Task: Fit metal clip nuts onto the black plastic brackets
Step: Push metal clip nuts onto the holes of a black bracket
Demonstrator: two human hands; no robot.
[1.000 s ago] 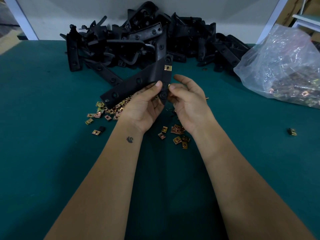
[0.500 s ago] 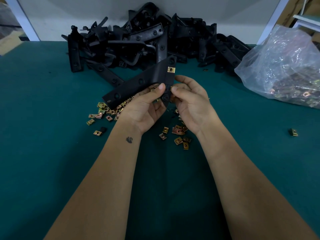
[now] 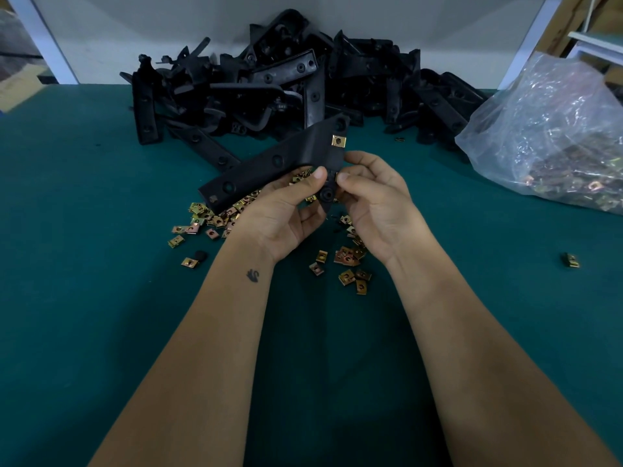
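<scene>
- We hold one black bracket [image 3: 269, 170] above the desk [image 3: 84, 264], over the scattered loose clip nuts [image 3: 215, 219].
- Over the last second little has changed: the bracket has lifted slightly and kept its tilt, its long arm slanting down to the left.
- One brass clip nut [image 3: 338, 141] sits fitted on the bracket's upper right edge, as it did a second ago, so that position looks done.
- Our left hand [image 3: 286, 214] grips the bracket, thumb on its face and fingers curled underneath.
- Our right hand [image 3: 374, 200] pinches the short lower arm near its round hole; we cannot tell whether it holds another nut.
- We judge the work has shifted to that lower hole, with the other holes along the long arm open.
- The pile of brackets [image 3: 286, 82] waits behind, and the plastic bag [image 3: 553, 136] of nuts lies at right.
</scene>
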